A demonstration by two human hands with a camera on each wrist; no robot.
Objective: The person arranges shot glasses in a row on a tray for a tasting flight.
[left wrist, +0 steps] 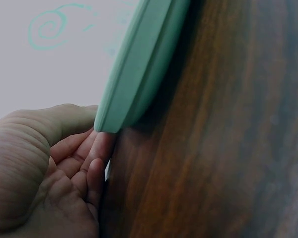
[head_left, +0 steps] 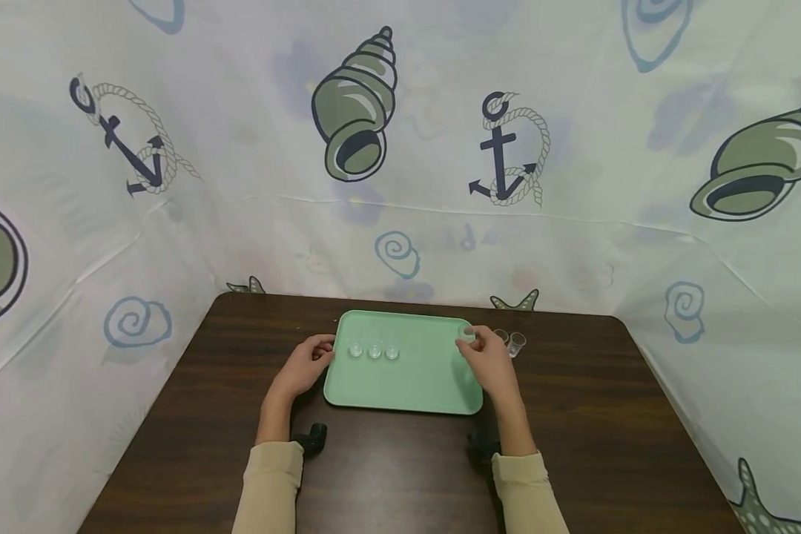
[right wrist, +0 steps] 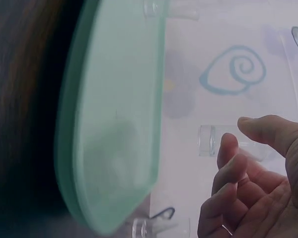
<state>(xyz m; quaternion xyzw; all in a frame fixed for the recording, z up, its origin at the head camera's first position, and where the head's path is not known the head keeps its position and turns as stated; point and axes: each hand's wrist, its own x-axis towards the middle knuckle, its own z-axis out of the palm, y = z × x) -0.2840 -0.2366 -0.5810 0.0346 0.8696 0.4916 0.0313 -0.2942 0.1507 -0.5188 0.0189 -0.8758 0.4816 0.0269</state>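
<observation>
A green tray (head_left: pixel 427 386) lies on the brown table. Three small clear shot glasses, the middle one (head_left: pixel 374 351) among them, stand in a row on its left half. My left hand (head_left: pixel 302 367) grips the tray's left edge, thumb against the rim (left wrist: pixel 120 89) and fingers curled by its side. Over the tray's far right corner, my right hand (head_left: pixel 492 367) pinches another clear shot glass (right wrist: pixel 206 141) between thumb and fingers. Its base stands out past the fingertips in the right wrist view, apart from the tray.
Just right of the tray, two more clear shot glasses, one (head_left: pixel 517 343) in front of the other (head_left: pixel 502 335), stand on the table (head_left: pixel 594 415). A printed cloth (head_left: pixel 434 170) with shells and anchors hangs behind the table and along both sides.
</observation>
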